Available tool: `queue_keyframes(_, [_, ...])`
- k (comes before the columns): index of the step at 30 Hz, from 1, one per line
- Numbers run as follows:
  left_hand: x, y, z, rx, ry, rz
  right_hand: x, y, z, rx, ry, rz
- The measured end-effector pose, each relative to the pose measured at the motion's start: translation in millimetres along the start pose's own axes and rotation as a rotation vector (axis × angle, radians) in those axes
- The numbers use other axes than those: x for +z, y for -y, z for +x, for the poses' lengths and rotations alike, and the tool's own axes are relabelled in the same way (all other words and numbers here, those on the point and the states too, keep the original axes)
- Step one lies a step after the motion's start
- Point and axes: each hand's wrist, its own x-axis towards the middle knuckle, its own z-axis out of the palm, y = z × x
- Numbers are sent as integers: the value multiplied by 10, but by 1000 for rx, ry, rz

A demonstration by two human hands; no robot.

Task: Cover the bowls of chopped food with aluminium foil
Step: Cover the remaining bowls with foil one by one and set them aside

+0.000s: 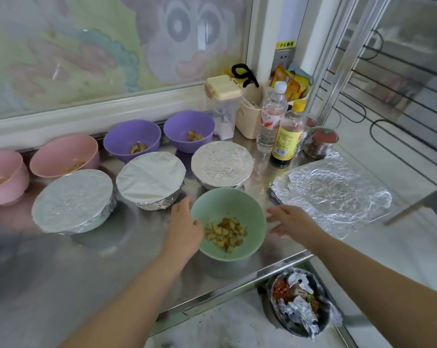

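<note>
One steel counter (112,259), bearing all items below; clock positions are read from the green bowl.

One loose sheet of aluminium foil (332,192), crinkled, flat on the counter between 2 and 3 o'clock, apart from the bowl.

Three foil-covered bowls, foil folded down over the rims: left covered bowl (73,199) at 9 o'clock, middle covered bowl (150,177) at 10, right covered bowl (222,163) at 12, just behind the green bowl.

One green bowl (227,200), uncovered, near the counter's front edge, holding chopped food (225,233) in pale and brown cubes.

Two pink bowls, uncovered: (4,177) far out at 9 o'clock, (64,154) at 10.

Two purple bowls, uncovered, a little food in each: (132,136) at 11 o'clock, (189,126) between 11 and 12.

One dark vessel (324,315) below the counter at 5 o'clock, holding crumpled foil scraps.

Two hands. Left hand (184,227) clasps the green bowl at 9 o'clock, fingers wrapped round the wall, thumb at the rim. Right hand (292,219), blurred, fingers extended and loose, near the rim at 3 o'clock, holding nothing.

Two bottles at 1 o'clock: clear bottle (272,116), yellow-capped bottle (286,139).
</note>
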Motion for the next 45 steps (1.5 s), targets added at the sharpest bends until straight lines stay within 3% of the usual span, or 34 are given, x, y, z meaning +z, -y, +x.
queue_keyframes(2, [27, -74, -38, 228, -99, 192, -221, -132, 129, -86, -253, -274])
queue_keyframes(4, [98, -121, -49, 410, -125, 330, -449, -324, 238, -108, -389, -467])
queue_keyframes(6, [205, -129, -34, 483, -97, 414, -627, -526, 325, -74, -390, -639])
queue_keyframes(10, [375, -166, -19, 481, -5, 486, -760, -735, 399, 98, -215, -833])
queue_keyframes(15, [450, -189, 52, 449, 24, 541, -782, -892, 413, 145, -135, -873])
queue_keyframes(23, [490, -192, 97, 430, -19, 503, -842, -871, 430, 97, -224, -814])
queue_keyframes(31, [468, -212, 115, 430, -37, 478, -810, -893, 415, 24, -278, -925])
queue_keyframes(45, [489, -351, 88, 474, -77, 457, -721, -913, 577, -94, -340, -815])
